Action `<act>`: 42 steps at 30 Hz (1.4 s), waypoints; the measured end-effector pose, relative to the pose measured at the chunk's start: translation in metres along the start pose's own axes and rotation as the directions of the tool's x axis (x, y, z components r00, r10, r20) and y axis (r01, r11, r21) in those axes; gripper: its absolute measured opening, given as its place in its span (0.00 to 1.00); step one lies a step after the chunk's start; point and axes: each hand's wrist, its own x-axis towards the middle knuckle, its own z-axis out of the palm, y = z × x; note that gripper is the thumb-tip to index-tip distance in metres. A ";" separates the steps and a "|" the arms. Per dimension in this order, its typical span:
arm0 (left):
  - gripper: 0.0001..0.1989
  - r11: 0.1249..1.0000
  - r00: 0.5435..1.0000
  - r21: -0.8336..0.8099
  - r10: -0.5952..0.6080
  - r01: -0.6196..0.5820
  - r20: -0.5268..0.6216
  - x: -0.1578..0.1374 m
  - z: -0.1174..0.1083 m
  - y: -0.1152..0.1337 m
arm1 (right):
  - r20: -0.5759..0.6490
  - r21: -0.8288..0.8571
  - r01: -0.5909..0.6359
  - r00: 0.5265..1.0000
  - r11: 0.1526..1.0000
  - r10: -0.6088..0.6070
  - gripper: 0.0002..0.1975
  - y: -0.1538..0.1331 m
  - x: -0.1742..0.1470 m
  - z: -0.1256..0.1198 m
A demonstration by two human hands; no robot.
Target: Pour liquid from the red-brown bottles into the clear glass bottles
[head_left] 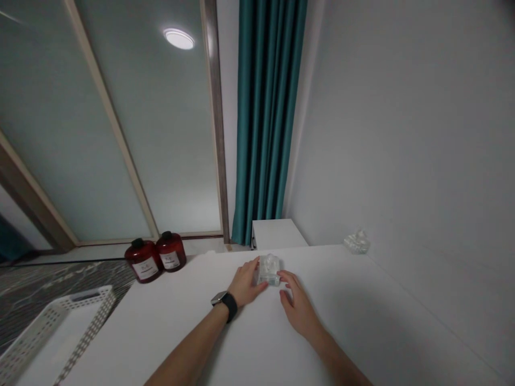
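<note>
A clear, square, glass-like container (269, 270) with a rounded knob-like part at its far side rests on the white table (257, 343). My left hand (244, 283), with a black watch on its wrist, holds it from the left: the fingers lie along its left side and the thumb is at its near edge. From the right, my right hand (296, 303) reaches in with its fingertips at the container's right edge. Its thumb stands apart from the fingers, and nothing is gripped in that hand. Whether the container holds anything cannot be made out.
Two dark red bottles (147, 268) with black caps and white labels stand at the table's far left. A white perforated basket (60, 308) is beyond the left edge. Crumpled clear plastic (357, 242) lies by the right wall. A white cabinet (277, 234) stands behind the table.
</note>
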 end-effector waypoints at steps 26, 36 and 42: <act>0.25 0.989 0.982 0.132 0.036 -0.062 0.186 0.178 0.119 0.100 | -0.599 0.026 -0.377 0.736 0.926 0.316 0.15 0.116 0.032 -0.167; 0.29 0.995 0.977 0.098 -0.004 -0.017 0.214 0.239 0.181 0.122 | -0.699 0.014 -0.423 0.644 0.906 0.312 0.21 0.153 0.030 -0.199; 0.29 0.999 0.975 0.049 -0.017 0.006 0.221 0.262 0.203 0.129 | -0.741 0.057 -0.448 0.580 0.892 0.339 0.21 0.156 0.032 -0.199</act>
